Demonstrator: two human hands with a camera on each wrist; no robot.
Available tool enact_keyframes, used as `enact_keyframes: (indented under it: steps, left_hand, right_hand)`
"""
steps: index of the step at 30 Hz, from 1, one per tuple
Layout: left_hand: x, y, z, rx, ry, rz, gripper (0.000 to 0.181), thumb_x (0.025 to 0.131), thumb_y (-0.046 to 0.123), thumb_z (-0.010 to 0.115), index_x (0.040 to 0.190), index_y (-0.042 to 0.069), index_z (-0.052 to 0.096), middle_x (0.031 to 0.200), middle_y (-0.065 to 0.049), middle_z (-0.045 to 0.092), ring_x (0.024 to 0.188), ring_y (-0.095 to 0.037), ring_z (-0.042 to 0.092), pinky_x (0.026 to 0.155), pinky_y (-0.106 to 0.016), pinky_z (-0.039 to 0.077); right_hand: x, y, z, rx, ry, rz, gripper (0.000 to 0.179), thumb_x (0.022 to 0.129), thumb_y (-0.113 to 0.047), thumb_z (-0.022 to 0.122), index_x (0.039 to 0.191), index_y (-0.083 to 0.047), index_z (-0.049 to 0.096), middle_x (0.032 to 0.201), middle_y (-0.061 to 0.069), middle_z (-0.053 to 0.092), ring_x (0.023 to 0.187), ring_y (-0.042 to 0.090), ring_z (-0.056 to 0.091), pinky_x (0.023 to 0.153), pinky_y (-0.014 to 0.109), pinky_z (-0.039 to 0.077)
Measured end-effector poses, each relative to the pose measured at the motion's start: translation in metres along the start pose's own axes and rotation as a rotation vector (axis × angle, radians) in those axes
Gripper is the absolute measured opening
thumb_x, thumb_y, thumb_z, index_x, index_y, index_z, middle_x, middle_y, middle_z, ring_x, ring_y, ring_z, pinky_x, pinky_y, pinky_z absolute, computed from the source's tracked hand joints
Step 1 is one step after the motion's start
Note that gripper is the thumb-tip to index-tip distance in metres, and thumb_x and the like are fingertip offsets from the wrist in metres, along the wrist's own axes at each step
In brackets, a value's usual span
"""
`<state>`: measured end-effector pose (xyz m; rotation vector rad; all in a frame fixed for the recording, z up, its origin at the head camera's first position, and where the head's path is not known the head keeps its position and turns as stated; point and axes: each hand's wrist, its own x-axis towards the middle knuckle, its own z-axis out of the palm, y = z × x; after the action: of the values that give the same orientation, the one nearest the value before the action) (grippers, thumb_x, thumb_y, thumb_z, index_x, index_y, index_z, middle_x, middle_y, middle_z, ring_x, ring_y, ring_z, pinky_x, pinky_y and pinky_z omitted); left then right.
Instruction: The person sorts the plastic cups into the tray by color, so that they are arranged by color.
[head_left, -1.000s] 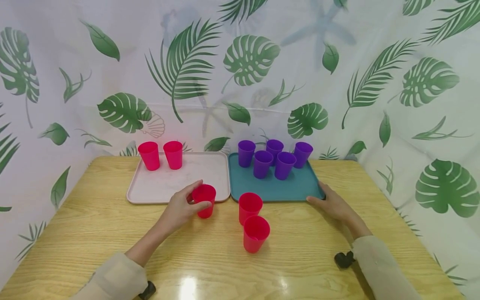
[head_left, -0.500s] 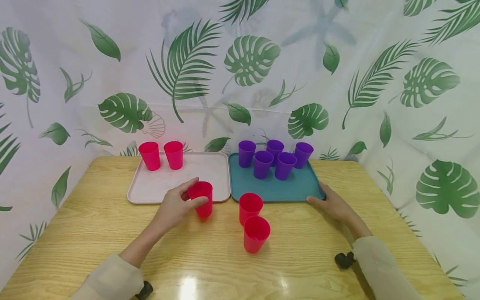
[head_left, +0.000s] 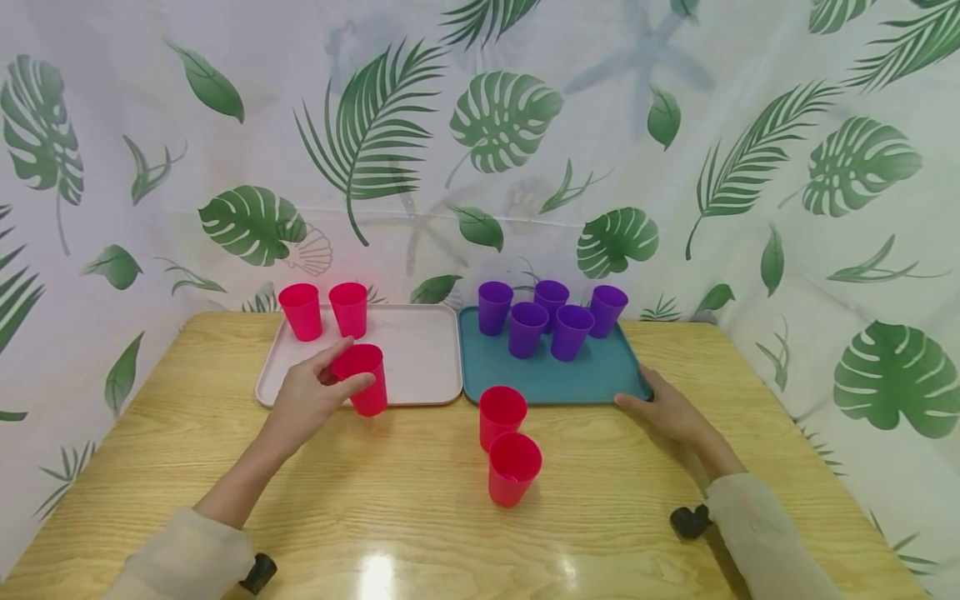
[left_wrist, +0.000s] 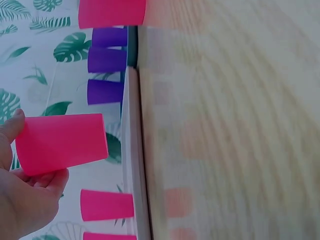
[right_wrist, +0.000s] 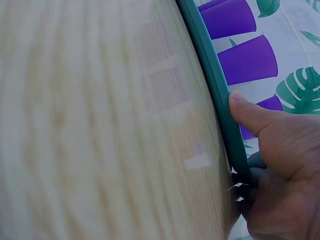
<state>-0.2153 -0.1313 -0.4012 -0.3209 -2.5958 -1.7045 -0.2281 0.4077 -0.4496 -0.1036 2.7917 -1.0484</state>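
My left hand (head_left: 303, 404) holds a red plastic cup (head_left: 367, 383) between thumb and fingers, raised over the front edge of the white tray (head_left: 423, 367). In the left wrist view the cup (left_wrist: 62, 142) is apart from the tray. Two red cups (head_left: 348, 310) stand at that tray's back left. My right hand (head_left: 671, 408) grips the front right corner of the teal tray (head_left: 510, 379). The right wrist view shows its thumb on the rim and its other fingers partly hidden round the corner. Several purple cups (head_left: 527, 331) stand upright on the teal tray.
Two more red cups stand close together on the wooden table (head_left: 420, 517), the nearer one (head_left: 513, 471) just in front of the other (head_left: 501, 417). The trays lie side by side, against a leaf-patterned curtain (head_left: 420, 150) behind.
My left hand has lifted the red cup off the table and carried it left and back to the white tray's front edge. The right hand stays at the teal tray's corner.
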Motion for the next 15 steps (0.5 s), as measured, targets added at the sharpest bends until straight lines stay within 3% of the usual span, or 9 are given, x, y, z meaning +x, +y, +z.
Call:
enact_keyframes:
  steps: [7, 11, 15]
  left_hand:
    - [0.005, -0.003, -0.031, 0.035, 0.080, -0.032, 0.082, 0.095, 0.045, 0.074, 0.160, 0.009, 0.038, 0.133, -0.022, 0.062, 0.099, -0.029, 0.053, 0.059, -0.019, 0.045]
    - [0.007, -0.006, -0.047, 0.028, 0.124, -0.047, 0.086, 0.096, 0.047, 0.071, 0.162, 0.007, 0.033, 0.146, -0.024, 0.053, 0.117, -0.036, 0.054, 0.071, -0.011, 0.050]
    - [0.011, -0.011, -0.060, 0.025, 0.180, -0.058, 0.086, 0.097, 0.047, 0.070, 0.162, 0.005, 0.031, 0.150, -0.025, 0.049, 0.127, -0.039, 0.052, 0.077, -0.006, 0.048]
  right_hand:
    - [-0.001, 0.004, 0.001, 0.015, 0.009, -0.003, 0.099, 0.104, -0.047, 0.059, 0.159, 0.012, 0.003, 0.163, 0.040, 0.002, 0.150, 0.058, 0.003, 0.118, 0.070, 0.008]
    - [-0.001, 0.006, 0.001, 0.020, 0.010, -0.006, 0.100, 0.103, -0.048, 0.060, 0.160, 0.011, 0.002, 0.164, 0.039, 0.002, 0.149, 0.058, 0.003, 0.118, 0.070, 0.008]
    - [-0.002, 0.004, 0.001, 0.006, 0.013, 0.001, 0.098, 0.104, -0.046, 0.059, 0.160, 0.011, 0.003, 0.164, 0.039, 0.003, 0.150, 0.058, 0.004, 0.118, 0.069, 0.008]
